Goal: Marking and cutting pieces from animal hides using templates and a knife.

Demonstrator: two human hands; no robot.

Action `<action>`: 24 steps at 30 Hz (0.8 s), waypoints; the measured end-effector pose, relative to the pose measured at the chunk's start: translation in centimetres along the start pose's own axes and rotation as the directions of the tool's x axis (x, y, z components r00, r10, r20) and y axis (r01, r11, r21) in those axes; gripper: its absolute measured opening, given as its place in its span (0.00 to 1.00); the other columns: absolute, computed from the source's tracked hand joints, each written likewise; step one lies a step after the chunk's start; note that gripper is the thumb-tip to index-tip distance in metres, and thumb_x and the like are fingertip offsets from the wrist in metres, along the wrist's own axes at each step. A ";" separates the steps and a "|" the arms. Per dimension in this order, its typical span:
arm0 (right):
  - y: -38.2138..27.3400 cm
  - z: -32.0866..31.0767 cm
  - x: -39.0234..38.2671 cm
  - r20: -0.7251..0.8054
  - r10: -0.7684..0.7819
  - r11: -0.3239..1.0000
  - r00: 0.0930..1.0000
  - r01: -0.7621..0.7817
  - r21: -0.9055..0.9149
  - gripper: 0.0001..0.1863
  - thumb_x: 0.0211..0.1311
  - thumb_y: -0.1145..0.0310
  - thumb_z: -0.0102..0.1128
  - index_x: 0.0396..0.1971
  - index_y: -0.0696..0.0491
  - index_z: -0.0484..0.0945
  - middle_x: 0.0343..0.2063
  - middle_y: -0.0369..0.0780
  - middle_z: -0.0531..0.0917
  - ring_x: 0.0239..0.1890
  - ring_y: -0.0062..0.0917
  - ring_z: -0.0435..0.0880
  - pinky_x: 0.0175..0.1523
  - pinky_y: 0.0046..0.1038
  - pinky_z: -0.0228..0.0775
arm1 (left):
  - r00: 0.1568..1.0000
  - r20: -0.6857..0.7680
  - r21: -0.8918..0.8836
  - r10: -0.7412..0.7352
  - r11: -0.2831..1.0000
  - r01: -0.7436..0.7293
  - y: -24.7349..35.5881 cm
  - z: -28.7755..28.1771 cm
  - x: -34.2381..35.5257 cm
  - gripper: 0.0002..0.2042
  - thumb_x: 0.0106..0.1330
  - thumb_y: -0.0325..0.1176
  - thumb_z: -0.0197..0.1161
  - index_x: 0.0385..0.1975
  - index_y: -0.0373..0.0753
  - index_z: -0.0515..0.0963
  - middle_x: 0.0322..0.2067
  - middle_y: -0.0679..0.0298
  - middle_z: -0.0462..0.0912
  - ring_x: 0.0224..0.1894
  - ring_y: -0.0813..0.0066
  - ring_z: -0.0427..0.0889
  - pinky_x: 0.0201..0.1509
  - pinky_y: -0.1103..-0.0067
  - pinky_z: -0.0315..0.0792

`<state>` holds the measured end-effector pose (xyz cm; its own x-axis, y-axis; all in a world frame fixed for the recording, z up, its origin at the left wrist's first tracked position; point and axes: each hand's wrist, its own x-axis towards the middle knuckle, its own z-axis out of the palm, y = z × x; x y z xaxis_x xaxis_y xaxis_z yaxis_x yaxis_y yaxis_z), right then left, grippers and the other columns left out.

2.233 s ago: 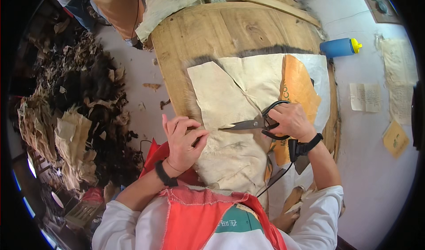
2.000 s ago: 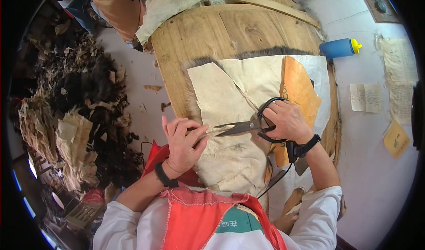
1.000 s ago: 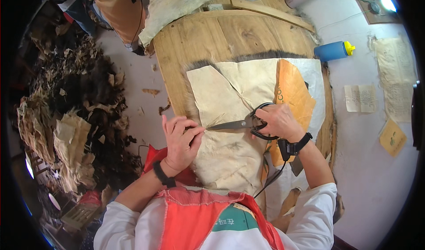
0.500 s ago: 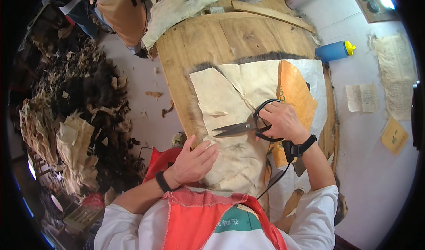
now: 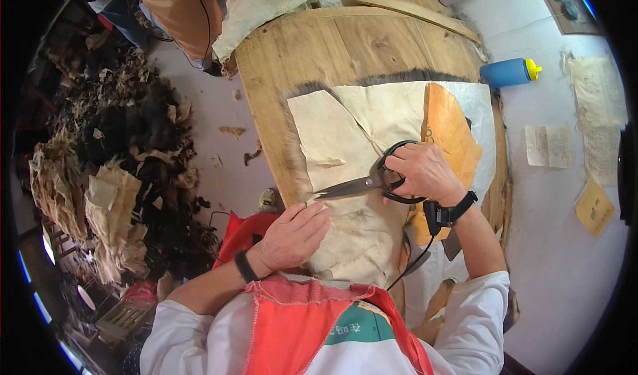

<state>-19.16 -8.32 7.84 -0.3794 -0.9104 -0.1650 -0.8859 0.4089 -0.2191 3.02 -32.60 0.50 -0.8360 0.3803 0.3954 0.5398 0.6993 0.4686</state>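
Note:
A pale fur hide lies skin side up on the wooden table, dark hair showing along its far edge. My right hand is closed around the black handles of large scissors. Their blades point left across the hide, only slightly apart, with the tips near its left edge. At that same edge, just below the tips, my left hand has its fingers drawn together on the hide. Its thumb lies close against the fingers, and what is under them is hidden.
An orange printed sheet and white sheeting lie right of the hide. Beyond are a blue bottle with a yellow cap and a wooden strip. A pile of fur scraps covers the floor at left, near a red seat.
My left thumb has closed in toward the fingers, and that hand has shifted slightly at the hide's edge. The scissors' blades have come closer together, their tips nearer my left fingers.

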 end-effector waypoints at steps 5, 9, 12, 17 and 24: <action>-0.6 0.2 -0.3 0.030 0.041 0.999 0.999 -0.042 0.025 0.28 0.39 0.42 0.75 0.26 0.50 0.74 0.20 0.36 0.75 0.27 0.36 0.80 0.30 0.38 0.67 | 1.000 -0.020 -0.013 0.001 1.000 -0.002 -0.1 0.0 0.0 0.15 0.54 0.28 0.64 0.43 0.35 0.81 0.52 0.59 0.80 0.58 0.62 0.78 0.61 0.65 0.68; -2.7 -1.0 -1.2 -0.067 0.136 0.982 0.988 -0.125 0.144 0.27 0.40 0.47 0.79 0.25 0.52 0.74 0.18 0.39 0.77 0.23 0.38 0.79 0.27 0.36 0.67 | 1.000 -0.022 -0.007 0.004 1.000 -0.004 -0.1 -0.3 0.3 0.15 0.54 0.28 0.65 0.44 0.36 0.81 0.52 0.60 0.80 0.57 0.62 0.78 0.59 0.65 0.68; -4.7 -2.1 -3.6 -0.033 0.525 0.775 0.850 -0.462 0.431 0.24 0.46 0.52 0.79 0.25 0.53 0.74 0.15 0.40 0.74 0.19 0.36 0.74 0.27 0.31 0.64 | 1.000 -0.003 -0.050 -0.015 0.999 0.015 -0.3 -1.1 1.1 0.16 0.56 0.29 0.66 0.45 0.38 0.81 0.51 0.62 0.81 0.55 0.62 0.78 0.59 0.63 0.67; -8.3 -2.4 -9.8 -0.206 0.732 0.658 0.650 -0.594 0.463 0.23 0.46 0.54 0.79 0.29 0.54 0.77 0.17 0.40 0.75 0.19 0.30 0.72 0.28 0.28 0.65 | 0.938 -0.210 0.155 -0.274 0.938 0.309 -2.6 -3.4 8.4 0.12 0.57 0.29 0.67 0.42 0.43 0.82 0.47 0.64 0.82 0.52 0.64 0.79 0.63 0.61 0.62; -14.0 5.6 -23.4 -0.099 0.989 0.024 -0.110 -0.543 0.839 0.15 0.58 0.68 0.68 0.39 0.59 0.74 0.27 0.41 0.79 0.30 0.22 0.76 0.37 0.29 0.70 | 0.951 0.076 0.091 -0.299 0.952 0.292 -6.7 -5.7 4.3 0.27 0.56 0.26 0.68 0.59 0.45 0.75 0.58 0.57 0.74 0.63 0.56 0.70 0.71 0.52 0.54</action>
<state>3.63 7.58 9.43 -0.8611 0.4979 -0.1030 0.4088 0.5575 -0.7226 -3.59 -39.14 3.56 -0.9641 0.1985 0.1765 0.2610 0.8321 0.4894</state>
